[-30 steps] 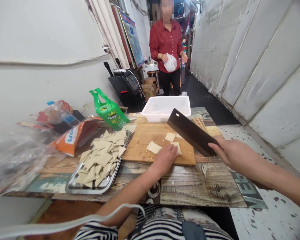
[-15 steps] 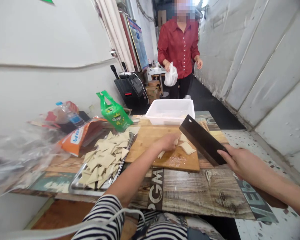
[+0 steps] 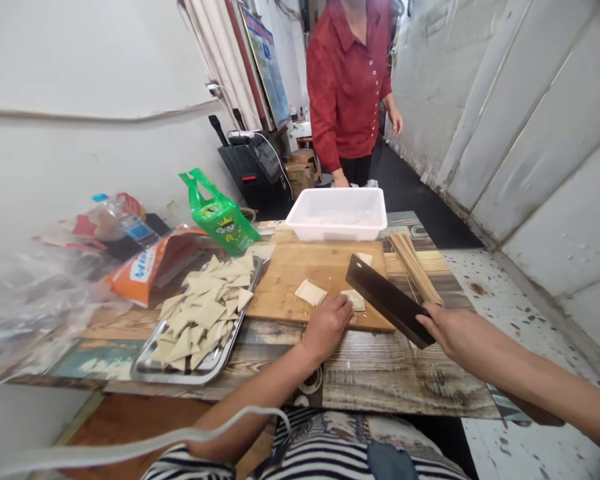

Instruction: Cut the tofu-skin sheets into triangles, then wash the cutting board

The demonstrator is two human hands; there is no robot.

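My right hand (image 3: 447,327) is closed around the handle of a dark cleaver (image 3: 385,297), its blade slanting above the right side of the wooden cutting board (image 3: 275,280). My left hand (image 3: 330,320) lies at the board's near edge, fingers bent together on a pale, flat tofu piece (image 3: 356,301) partly hidden by them. To its left rests another tofu piece (image 3: 311,292), square and apparently stacked. One more pale piece (image 3: 364,258) shows behind the blade. Left of the board, a metal tray (image 3: 200,379) bears a heap of cut tofu triangles (image 3: 205,313).
A white plastic tub (image 3: 335,230) stands behind the board. Thin wooden skewers (image 3: 415,267) lie to the right. A green bag (image 3: 220,217), an orange packet (image 3: 140,273) and clear plastic (image 3: 45,293) crowd the left. A person in a red shirt (image 3: 347,87) stands beyond the tub.
My left hand has drawn back toward me to the board's near edge. The cleaver has shifted slightly left and down. The person has come closer and lowered the hand that held a white bag.
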